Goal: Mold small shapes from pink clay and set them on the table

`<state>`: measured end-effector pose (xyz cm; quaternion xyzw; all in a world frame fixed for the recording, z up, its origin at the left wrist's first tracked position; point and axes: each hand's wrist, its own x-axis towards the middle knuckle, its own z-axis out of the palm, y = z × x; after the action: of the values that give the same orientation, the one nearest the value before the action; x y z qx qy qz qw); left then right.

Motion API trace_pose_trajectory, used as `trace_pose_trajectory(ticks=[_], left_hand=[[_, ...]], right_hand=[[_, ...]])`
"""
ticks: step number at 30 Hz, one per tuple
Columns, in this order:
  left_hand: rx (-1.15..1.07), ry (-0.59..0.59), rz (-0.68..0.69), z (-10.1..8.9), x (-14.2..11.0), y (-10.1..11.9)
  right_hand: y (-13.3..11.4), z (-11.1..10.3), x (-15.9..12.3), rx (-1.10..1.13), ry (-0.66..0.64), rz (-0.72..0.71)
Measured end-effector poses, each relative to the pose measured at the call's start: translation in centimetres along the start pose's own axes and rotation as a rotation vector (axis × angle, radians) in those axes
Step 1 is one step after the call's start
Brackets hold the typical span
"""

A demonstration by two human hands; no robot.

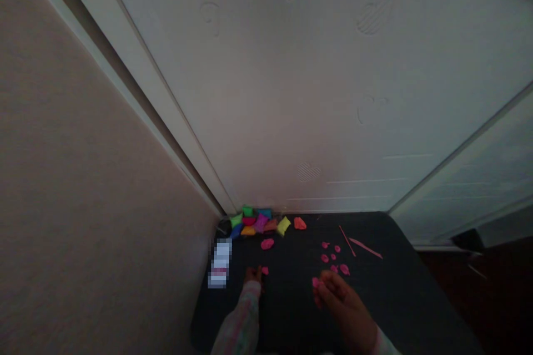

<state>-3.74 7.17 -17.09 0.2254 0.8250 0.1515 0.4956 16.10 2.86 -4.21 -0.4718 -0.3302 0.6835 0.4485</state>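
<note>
My right hand (345, 300) is closed in a pinch, with a small piece of pink modelling clay (316, 283) at its fingertips, held above the dark table. On the left, my left hand (252, 275) is low over the tabletop, its fingers drawn together at another small pink clay piece (265, 270). Dim light blurs the exact grip there. Several small pink clay shapes, including a flattened piece (344, 269), lie just beyond my right hand. A larger pink lump (267, 244) sits farther back, beyond my left hand.
Colourful clay packets, such as a yellow one (283, 226), line the back left, with an orange lump (300, 223) beside them. Two thin pink tools (366, 248) lie at right. A blurred white item (220, 262) is at the table's left edge. Walls border the table (291, 321).
</note>
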Motion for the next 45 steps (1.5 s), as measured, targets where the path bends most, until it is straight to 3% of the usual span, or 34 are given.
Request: trace_pose_trajectory(ticks=[4,8,12,16,18,21,25,29,31,34,39,42,45], left_hand=[[-0.029,-0.094,0.149,-1.0,-1.9,1.9],[-0.102,-0.236,0.412,-1.3,-4.4,5.5],[-0.223,-0.391,0.698,-1.4,-8.7,8.2],[-0.274,-0.48,0.912,-2.3,-13.4,9.0],[-0.295,-0.488,1.093,-2.8,-15.0,9.2],[-0.303,-0.452,1.183,-3.2,-16.6,9.6],[-0.273,-0.376,1.183,-4.0,-17.8,9.7],[-0.37,-0.248,1.114,-4.9,-18.5,9.4],[-0.418,-0.239,1.066,-4.9,-18.6,9.2],[-0.579,-0.34,0.927,-4.4,-18.6,8.9],[-0.936,-0.672,0.566,-3.4,-18.9,8.5],[-1.032,-0.787,0.489,-2.9,-19.3,8.9],[-1.146,-0.784,0.485,-2.5,-19.9,10.1]], right_hand=[[-1.3,0.5,-0.1,-0.074,0.03,-0.077],[-2.6,0.4,0.2,-0.161,0.119,-0.13],[-4.0,0.5,0.9,-0.22,0.173,-0.25],[-5.7,1.4,0.7,-0.211,0.134,-0.328],[-6.3,1.9,0.4,-0.229,0.084,-0.313],[-6.7,2.3,-0.1,-0.27,0.041,-0.327],[-6.7,2.6,-0.7,-0.411,0.016,-0.451],[-6.5,3.1,-1.0,-0.583,-0.044,-0.61],[-6.5,3.4,-1.0,-0.63,-0.053,-0.656],[-6.5,3.6,-0.9,-0.647,-0.055,-0.667],[-6.7,3.4,-1.0,-0.585,-0.082,-0.64],[-6.8,3.5,-1.1,-0.509,-0.099,-0.612],[-7.3,3.8,-0.6,-0.512,-0.074,-0.634]])
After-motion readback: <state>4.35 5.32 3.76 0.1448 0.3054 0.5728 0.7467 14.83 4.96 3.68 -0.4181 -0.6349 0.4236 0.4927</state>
